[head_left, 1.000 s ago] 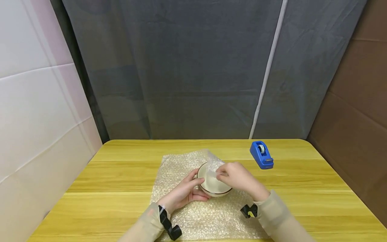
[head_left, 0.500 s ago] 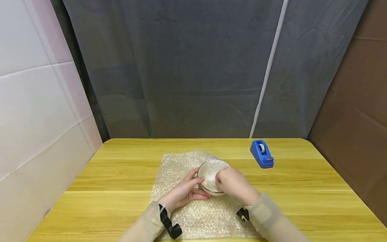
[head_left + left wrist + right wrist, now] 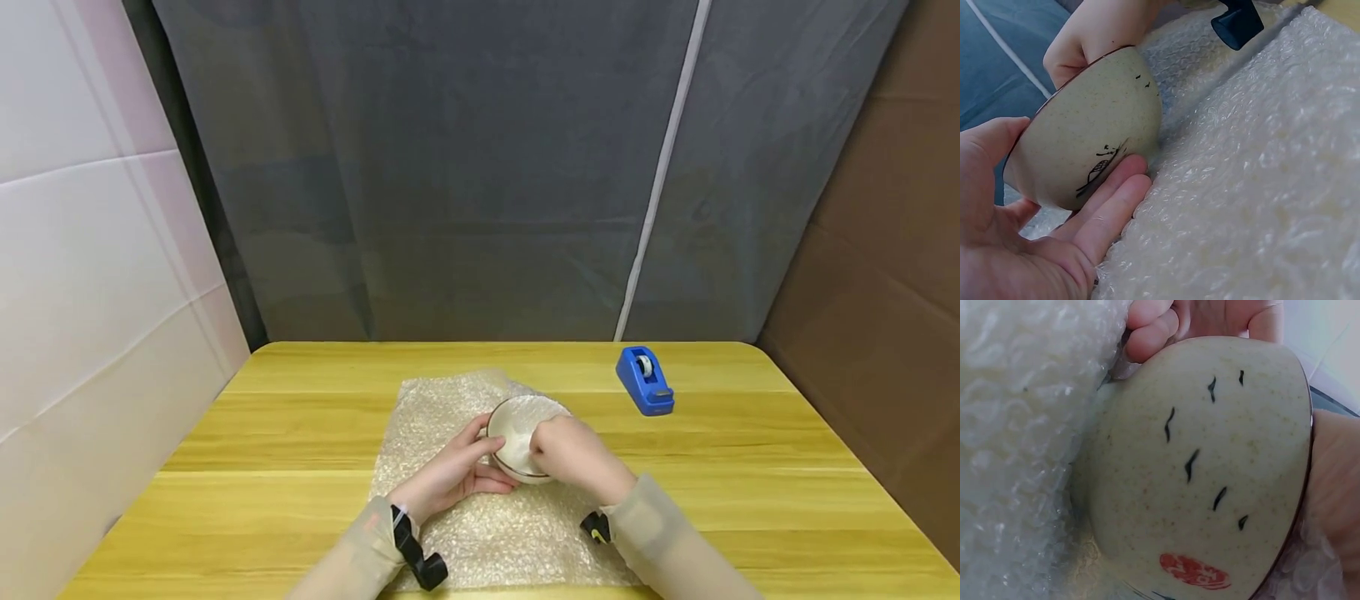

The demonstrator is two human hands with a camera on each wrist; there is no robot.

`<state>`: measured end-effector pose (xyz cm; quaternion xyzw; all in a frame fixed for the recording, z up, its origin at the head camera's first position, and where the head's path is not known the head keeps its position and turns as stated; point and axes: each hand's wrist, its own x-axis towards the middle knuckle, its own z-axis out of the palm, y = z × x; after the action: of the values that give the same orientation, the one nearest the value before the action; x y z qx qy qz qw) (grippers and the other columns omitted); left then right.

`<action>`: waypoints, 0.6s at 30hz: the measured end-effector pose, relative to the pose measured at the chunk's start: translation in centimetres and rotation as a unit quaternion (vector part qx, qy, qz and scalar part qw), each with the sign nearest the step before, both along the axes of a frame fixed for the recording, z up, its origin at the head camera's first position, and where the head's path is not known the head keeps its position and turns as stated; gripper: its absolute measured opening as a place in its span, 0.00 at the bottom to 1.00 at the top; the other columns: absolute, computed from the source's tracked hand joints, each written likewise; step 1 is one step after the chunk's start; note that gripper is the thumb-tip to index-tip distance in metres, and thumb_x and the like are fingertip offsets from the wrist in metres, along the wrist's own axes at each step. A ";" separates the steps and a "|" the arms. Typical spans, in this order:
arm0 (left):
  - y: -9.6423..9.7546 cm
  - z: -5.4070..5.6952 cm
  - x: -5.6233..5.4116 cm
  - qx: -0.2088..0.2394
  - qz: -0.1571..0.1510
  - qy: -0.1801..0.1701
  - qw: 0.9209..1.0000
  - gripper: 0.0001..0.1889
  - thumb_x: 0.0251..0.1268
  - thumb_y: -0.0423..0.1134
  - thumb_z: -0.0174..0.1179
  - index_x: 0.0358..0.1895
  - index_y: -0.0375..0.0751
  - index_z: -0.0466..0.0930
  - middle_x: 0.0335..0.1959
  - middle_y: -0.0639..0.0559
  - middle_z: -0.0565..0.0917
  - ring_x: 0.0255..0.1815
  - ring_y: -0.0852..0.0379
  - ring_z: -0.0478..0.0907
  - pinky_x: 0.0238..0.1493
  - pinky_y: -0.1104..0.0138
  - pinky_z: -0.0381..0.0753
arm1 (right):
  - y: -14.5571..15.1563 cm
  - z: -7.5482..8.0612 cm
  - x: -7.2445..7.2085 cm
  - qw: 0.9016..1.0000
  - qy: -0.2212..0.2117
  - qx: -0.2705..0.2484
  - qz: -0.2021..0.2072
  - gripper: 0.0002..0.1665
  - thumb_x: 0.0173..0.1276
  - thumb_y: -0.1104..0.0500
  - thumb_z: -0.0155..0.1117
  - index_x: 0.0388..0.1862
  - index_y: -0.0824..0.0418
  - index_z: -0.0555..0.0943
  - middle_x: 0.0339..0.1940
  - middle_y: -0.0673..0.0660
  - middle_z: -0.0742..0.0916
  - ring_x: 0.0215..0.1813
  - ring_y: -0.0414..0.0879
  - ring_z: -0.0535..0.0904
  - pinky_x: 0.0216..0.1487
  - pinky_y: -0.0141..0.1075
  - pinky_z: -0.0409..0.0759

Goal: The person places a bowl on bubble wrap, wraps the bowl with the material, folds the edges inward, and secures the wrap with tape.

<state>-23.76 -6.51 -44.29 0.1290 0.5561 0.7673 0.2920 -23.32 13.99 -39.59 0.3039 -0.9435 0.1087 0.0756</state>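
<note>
A small cream bowl (image 3: 517, 440) with a brown rim sits on a sheet of bubble wrap (image 3: 517, 542). My left hand (image 3: 457, 471) grips its left side, thumb at the rim and fingers beneath. In the left wrist view the bowl (image 3: 1094, 119) is tilted and shows a dark drawing. Reaching over the rim, my right hand (image 3: 573, 454) has curled fingers inside the bowl, on a corner of the wrap folded in from the far right. Its fingertips are hidden. The right wrist view shows the bowl's outside (image 3: 1210, 456) with black bird marks and a red stamp.
A blue tape dispenser (image 3: 647, 382) with a roll of tape stands at the back right of the wooden table (image 3: 285, 467). A dark cloth (image 3: 480, 183) hangs behind, with a white panel (image 3: 105, 275) left and a brown one (image 3: 877, 275) right.
My right hand has brought the pinched corner of bubble wrap down into the bowl, moving slightly left and turning its knuckles upward. The left hand keeps its grip on the bowl.
</note>
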 end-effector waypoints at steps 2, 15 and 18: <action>-0.1 0.1 0.0 -0.021 0.012 0.017 1.000 0.35 0.73 0.41 0.52 0.76 0.46 0.44 0.52 0.29 0.75 0.36 0.46 0.84 0.43 0.56 0.84 | -0.1 0.1 0.0 1.000 -0.008 0.006 0.001 0.19 0.54 0.64 0.64 0.08 0.50 0.73 0.09 0.40 0.68 0.18 0.38 0.60 0.21 0.32 0.63; 0.7 4.2 0.9 -0.476 0.039 0.588 0.653 0.27 0.70 0.65 0.43 0.52 0.56 0.85 0.63 0.59 0.76 0.69 0.49 0.62 0.62 0.46 0.59 | -0.1 0.8 0.5 0.998 -0.027 0.047 0.020 0.21 0.67 0.53 0.63 0.14 0.54 0.77 0.13 0.46 0.76 0.18 0.39 0.69 0.24 0.38 0.74; 1.1 4.4 1.0 -0.508 0.005 0.588 0.629 0.33 0.67 0.72 0.34 0.49 0.60 0.87 0.60 0.62 0.78 0.67 0.53 0.63 0.58 0.49 0.59 | 0.0 0.8 0.6 0.998 -0.023 0.041 0.027 0.18 0.66 0.55 0.64 0.15 0.54 0.79 0.15 0.47 0.78 0.20 0.39 0.71 0.25 0.39 0.76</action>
<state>-22.80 -5.36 -39.88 0.3818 0.9120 0.1259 -0.0817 -22.72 13.97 -38.83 0.3297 -0.9400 0.0787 0.0379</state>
